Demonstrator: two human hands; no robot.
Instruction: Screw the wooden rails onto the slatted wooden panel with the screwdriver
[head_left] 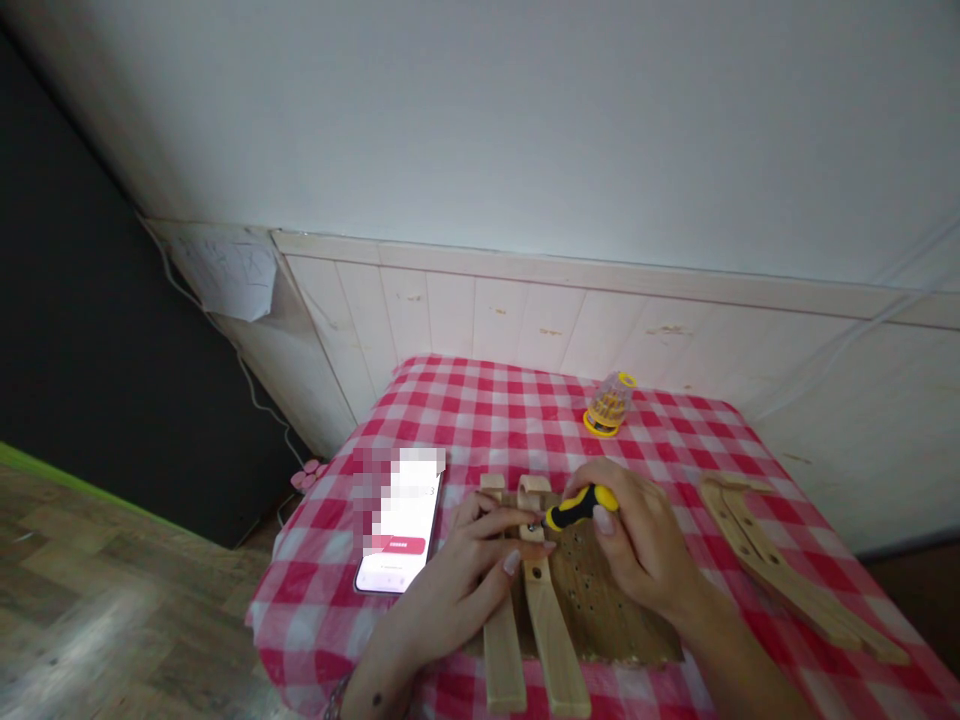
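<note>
Currently, my right hand (641,540) holds the screwdriver (581,508), a black-and-yellow driver, with its fingers (592,476) closed round the handle. This grip lies close to the shaft, which likely gives fine control at the tip. The tip meets a small metal fastener (534,524) near the top of the right slat (551,640); the fastener is too small to identify further.

My left hand (457,570) lies across the slats, its fingers (491,515) spread and pressed down rather than pinching anything. This position probably steadies the wood against the force of the driver. The left slat (502,650) lies just beside the right slat, and both rest on a drilled wooden board (622,610), which appears to raise them above the soft cloth.

Around the work, the gingham cloth (480,420) covers the bench. Taking the board as the centre, the phone (397,530) lies at 9 o'clock, beside my left hand, with part of its screen obscured. The clear bit case (609,405) with yellow ends stands at 12 o'clock, well apart from the hands. A wooden frame (780,570) lies at 3 o'clock, set aside from the working area.
</note>
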